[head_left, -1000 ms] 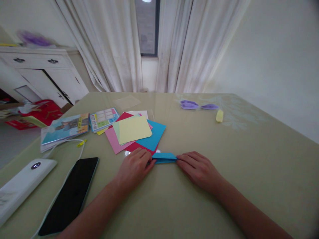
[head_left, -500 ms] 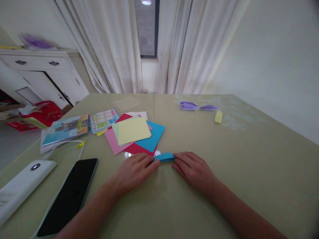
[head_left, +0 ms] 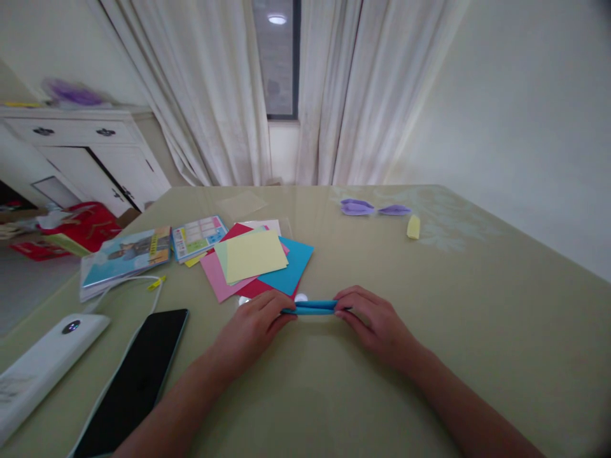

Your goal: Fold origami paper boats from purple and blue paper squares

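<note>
A narrow folded strip of blue paper [head_left: 315, 308] stretches between my two hands, its layers slightly parted along the edge facing me. My left hand [head_left: 260, 321] pinches the strip's left end between thumb and fingers. At the other end, my right hand [head_left: 370, 318] grips it the same way, fingertips curled over the paper. Just beyond the hands lies a fanned pile of coloured sheets, with a pale yellow sheet [head_left: 255, 256] on top and a blue sheet [head_left: 293, 261] showing at its right. Small white round pieces [head_left: 300, 298] peek out behind the strip.
Purple folded paper [head_left: 357, 207] and a small yellow folded piece [head_left: 414, 227] lie at the back right. On the left are a booklet [head_left: 126, 254], a card sheet [head_left: 200, 235], a black phone [head_left: 136, 381], and a white power strip [head_left: 52, 369] with its cable.
Both hands have shifted from pressing the blue strip flat to pinching its ends, and the strip has turned so its parted layers face me. The view has tilted slightly.
</note>
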Motion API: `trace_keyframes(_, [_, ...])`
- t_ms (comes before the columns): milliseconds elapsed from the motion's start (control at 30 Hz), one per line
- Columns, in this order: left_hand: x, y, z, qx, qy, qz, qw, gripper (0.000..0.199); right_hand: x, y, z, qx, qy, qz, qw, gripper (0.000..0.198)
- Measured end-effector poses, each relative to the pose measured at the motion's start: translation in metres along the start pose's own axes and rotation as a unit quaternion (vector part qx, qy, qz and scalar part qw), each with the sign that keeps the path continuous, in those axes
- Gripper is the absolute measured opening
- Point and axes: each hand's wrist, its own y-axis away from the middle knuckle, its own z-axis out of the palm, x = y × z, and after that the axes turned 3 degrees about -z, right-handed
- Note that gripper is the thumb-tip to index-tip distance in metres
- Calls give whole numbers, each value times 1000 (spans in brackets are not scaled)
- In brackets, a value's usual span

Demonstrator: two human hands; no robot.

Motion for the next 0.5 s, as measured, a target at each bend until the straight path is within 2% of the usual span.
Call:
trace_keyframes(267, [6, -2, -2, -15, 134, -106, 985, 5, 1, -3, -4, 42, -75, 24, 996, 12])
trace_keyframes(500, [11, -3, -3, -37, 166, -112, 979, 8, -5, -5, -3, 84, -135, 46, 986, 11])
